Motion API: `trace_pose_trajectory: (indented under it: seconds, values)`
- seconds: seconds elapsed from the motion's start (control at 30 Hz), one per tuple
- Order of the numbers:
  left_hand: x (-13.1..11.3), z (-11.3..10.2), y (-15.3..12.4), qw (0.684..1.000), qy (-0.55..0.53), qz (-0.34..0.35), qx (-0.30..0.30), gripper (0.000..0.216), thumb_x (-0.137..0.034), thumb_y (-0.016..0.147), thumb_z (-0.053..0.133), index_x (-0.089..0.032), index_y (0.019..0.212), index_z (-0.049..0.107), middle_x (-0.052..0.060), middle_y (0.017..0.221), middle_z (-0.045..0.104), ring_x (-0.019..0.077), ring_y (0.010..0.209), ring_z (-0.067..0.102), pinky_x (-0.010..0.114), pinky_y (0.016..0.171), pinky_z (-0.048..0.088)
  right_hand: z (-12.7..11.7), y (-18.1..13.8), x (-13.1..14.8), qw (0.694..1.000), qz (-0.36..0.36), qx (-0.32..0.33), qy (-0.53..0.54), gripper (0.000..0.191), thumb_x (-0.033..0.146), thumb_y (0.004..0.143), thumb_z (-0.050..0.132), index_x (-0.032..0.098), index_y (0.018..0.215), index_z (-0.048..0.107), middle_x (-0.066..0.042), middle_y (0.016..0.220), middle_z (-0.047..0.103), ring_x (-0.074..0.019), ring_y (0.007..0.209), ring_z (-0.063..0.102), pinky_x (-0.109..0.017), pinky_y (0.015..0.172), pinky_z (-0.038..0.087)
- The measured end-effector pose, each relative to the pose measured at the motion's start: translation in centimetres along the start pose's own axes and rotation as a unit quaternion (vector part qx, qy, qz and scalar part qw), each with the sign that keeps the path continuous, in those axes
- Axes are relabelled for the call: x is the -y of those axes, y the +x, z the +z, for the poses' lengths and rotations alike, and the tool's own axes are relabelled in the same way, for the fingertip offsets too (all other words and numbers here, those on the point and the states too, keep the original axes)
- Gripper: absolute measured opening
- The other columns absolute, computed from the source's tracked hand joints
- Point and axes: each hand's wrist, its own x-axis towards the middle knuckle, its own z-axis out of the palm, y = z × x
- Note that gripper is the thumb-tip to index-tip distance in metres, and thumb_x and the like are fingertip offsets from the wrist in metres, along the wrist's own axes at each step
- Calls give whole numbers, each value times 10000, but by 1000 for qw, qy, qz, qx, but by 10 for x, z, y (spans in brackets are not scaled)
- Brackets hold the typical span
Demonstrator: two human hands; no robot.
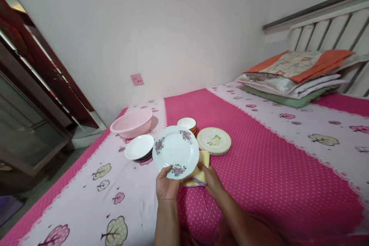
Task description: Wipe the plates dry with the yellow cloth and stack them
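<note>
My left hand (166, 187) grips the lower rim of a white plate with pink flower prints (175, 150), held tilted up above the bed. My right hand (211, 180) is closed on a yellow cloth (201, 169) that sits behind the plate's right edge. Both hands meet just below the plate, near the middle of the bed.
On the pink bedspread (259, 169) lie a pink basin (132, 123), a stack of white dishes (139, 147), an orange-rimmed bowl stack (187, 123) and a stack of yellow-patterned plates (214, 140). Folded bedding and a pillow (294, 77) sit at the headboard. A dark wooden cabinet (25, 96) stands left.
</note>
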Motion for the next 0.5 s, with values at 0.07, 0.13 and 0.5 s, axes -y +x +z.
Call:
trace_pose_trajectory:
  seconds: [0.07, 0.13, 0.5]
  values:
    - [3, -11, 1, 1000, -19, -23, -10, 663, 2, 843, 499, -178, 1480, 550, 125, 1250, 767, 278, 1183, 713, 543, 1137, 475, 0, -2, 2, 1000, 0, 4, -10, 430, 364, 682, 847, 139, 1040, 770, -118, 964, 829, -315, 821, 794, -347, 701, 632]
    - [3, -19, 3, 999, -30, -29, -16, 630, -6, 843, 500, -154, 1451, 577, 133, 1202, 782, 278, 1145, 729, 525, 1115, 498, 0, -4, 3, 1000, -2, 9, -17, 435, 382, 682, 851, 148, 1040, 774, -109, 962, 830, -308, 798, 792, -341, 686, 626]
    - [-8, -32, 15, 999, -15, 40, -9, 680, -17, 785, 546, -195, 1440, 597, 101, 1257, 764, 277, 1160, 718, 504, 1123, 495, -2, -12, 5, 999, -7, 0, -48, 514, 372, 691, 875, 137, 1132, 757, -136, 1089, 812, -342, 888, 792, -401, 770, 644]
